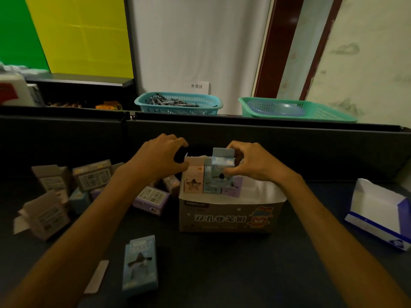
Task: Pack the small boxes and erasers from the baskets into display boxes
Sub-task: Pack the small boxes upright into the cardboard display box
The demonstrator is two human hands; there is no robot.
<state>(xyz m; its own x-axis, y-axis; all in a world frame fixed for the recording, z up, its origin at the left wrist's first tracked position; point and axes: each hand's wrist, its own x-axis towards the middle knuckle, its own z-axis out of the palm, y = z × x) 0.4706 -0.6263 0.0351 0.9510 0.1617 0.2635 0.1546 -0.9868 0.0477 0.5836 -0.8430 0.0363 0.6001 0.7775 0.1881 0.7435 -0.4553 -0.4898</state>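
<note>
At twelve o'clock on the counter (222, 274), the right grip (251, 163) pinches a blue small box (223, 160) above the display box (229, 216), apparently to slot it into the row, while the left grip (160, 155) hovers curled, holding nothing.

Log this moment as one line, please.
step: packing | right hand: lowering blue small box into display box | left hand: curled at pink small box, contact unclear
</note>
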